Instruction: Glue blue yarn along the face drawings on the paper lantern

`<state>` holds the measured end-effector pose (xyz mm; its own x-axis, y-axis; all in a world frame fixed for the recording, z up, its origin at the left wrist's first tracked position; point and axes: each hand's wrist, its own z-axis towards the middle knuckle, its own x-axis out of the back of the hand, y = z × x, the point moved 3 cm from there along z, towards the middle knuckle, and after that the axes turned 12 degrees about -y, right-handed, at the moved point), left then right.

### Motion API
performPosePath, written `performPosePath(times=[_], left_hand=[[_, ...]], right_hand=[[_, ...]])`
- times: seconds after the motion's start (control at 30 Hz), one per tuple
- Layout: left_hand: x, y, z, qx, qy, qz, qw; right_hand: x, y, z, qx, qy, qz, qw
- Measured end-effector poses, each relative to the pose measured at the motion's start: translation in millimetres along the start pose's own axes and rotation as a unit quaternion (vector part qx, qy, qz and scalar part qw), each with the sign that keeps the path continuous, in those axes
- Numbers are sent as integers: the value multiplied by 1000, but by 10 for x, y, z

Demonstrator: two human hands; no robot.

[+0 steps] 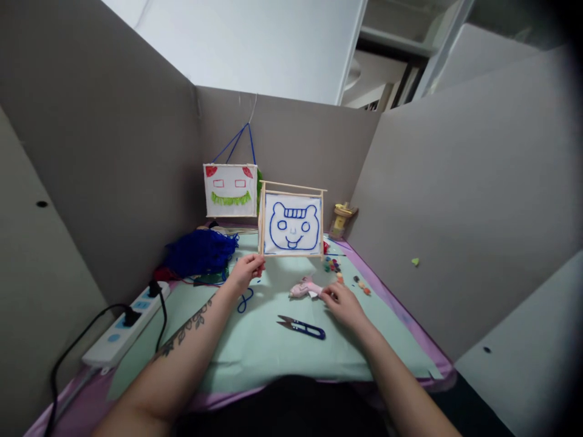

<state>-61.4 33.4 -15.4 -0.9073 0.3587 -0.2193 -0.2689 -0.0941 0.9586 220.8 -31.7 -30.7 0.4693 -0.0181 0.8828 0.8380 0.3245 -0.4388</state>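
My left hand (pixel 249 270) is closed on the lower left corner of a wooden stick frame (pixel 324 224), holding it upright above the table. Inside the frame is a white panel (pixel 294 243) with a bear face outlined in blue. My right hand (pixel 344 303) has its fingers curled at the right end of a pink glue gun (pixel 304 289) lying on the green table cover (pixel 255 358). Its fingertips partly hide that end. Dark blue thread snips (pixel 303 328) lie just in front of it, and a loop of blue yarn (pixel 245 300) is below my left hand.
A frame with a red and green face (pixel 230 191) hangs at the back. Blue yarn (pixel 198 252) is heaped at left, near a power strip (pixel 125 328) with plugged cables. Small colored pieces (pixel 332 264) and a yellowish container (pixel 341 220) are at right. Grey partitions (pixel 455 182) enclose the table.
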Motion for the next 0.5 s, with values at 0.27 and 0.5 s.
performPosePath(times=[0.27,0.5], left_hand=[[35,-9,5,5,1,7,1000],[9,6,-5,3,2,0,1000]], right_hand=[[-262,-741,-157,64,-192,37,979],[-291,-707,-114,79,-166,100,978]])
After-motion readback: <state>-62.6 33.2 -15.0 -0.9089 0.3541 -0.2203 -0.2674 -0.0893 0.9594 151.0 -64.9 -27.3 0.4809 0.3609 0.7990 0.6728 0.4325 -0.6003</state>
